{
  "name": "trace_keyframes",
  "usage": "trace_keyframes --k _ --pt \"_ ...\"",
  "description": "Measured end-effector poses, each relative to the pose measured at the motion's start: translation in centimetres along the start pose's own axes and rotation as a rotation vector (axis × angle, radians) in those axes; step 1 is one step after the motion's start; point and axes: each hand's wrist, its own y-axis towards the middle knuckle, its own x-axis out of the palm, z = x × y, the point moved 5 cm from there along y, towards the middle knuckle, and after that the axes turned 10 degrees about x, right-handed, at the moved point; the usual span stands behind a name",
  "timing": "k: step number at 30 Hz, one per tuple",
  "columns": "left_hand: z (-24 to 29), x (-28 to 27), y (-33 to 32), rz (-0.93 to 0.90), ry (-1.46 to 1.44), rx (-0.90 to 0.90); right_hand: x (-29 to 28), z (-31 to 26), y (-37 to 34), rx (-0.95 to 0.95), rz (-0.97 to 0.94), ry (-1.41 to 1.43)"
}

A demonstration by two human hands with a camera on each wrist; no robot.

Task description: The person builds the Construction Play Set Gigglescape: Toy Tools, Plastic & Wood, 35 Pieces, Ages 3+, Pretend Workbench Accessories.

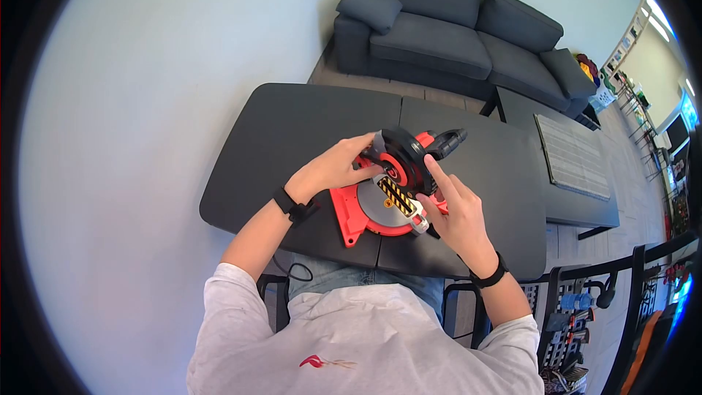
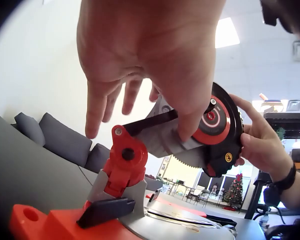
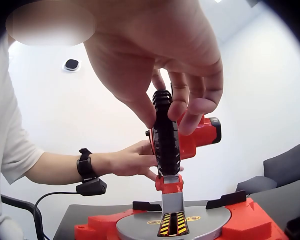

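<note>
A red and black toy mitre saw with a grey round base [image 1: 365, 203] stands on the dark table [image 1: 292, 124]. Its black blade guard [image 3: 167, 145] is raised above the striped slot plate [image 3: 174, 225]. The left hand [image 1: 333, 168] is at the guard's left side, its thumb on the grey part beside the red disc [image 2: 210, 122] in the left wrist view, other fingers spread. On the other side, the right hand [image 1: 461, 216] holds the guard's front edge between thumb and fingers, as the right wrist view shows.
Behind the table is a dark grey sofa [image 1: 431, 51]. A lower table with a striped mat [image 1: 574, 157] stands to the right. Near the lower right is a black rack [image 1: 567, 322] with small items. A black chair is partly visible behind the person.
</note>
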Motion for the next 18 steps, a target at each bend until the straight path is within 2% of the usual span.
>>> trace_keyframes --k 2,5,8,14,18 --pt "-0.2 0.4 -0.1 -0.091 -0.044 -0.073 -0.2 0.0 -0.2 -0.001 -0.007 -0.014" --pt "-0.3 0.4 0.5 -0.099 0.001 0.016 -0.4 0.0 -0.5 0.013 -0.023 -0.002" --pt "-0.3 0.3 0.4 -0.141 -0.016 -0.071 -0.3 0.2 -0.6 0.042 -0.043 -0.022" --pt "-1.2 0.5 0.2 -0.111 0.011 -0.025 -0.2 0.2 -0.6 0.028 -0.029 -0.013" --pt "-0.5 0.2 0.5 -0.145 -0.007 -0.08 0.0 0.3 -0.6 0.003 -0.01 -0.001"
